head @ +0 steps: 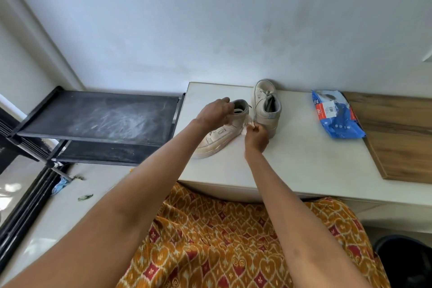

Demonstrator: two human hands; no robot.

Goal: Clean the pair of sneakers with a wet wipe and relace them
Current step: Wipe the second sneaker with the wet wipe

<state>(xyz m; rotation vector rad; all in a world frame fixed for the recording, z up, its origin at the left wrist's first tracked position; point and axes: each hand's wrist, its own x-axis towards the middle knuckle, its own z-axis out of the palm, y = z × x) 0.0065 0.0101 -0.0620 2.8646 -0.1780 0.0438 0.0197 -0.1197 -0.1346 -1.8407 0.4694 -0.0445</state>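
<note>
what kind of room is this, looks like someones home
Probably a home, perhaps an entry or utility corner: a black shoe rack stands beside a white counter against a plain painted wall, with sneakers and a wet wipe pack on the counter.

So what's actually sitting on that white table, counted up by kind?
Sneakers: 2, the near sneaker gripped at its collar by the left hand, and the far sneaker standing alone.
Wet wipes: 1, the wipe pinched in the right hand against the near sneaker.
Wipe packs: 1, the blue pack.
Wooden boards: 1, the board.
Total: 5.
</note>
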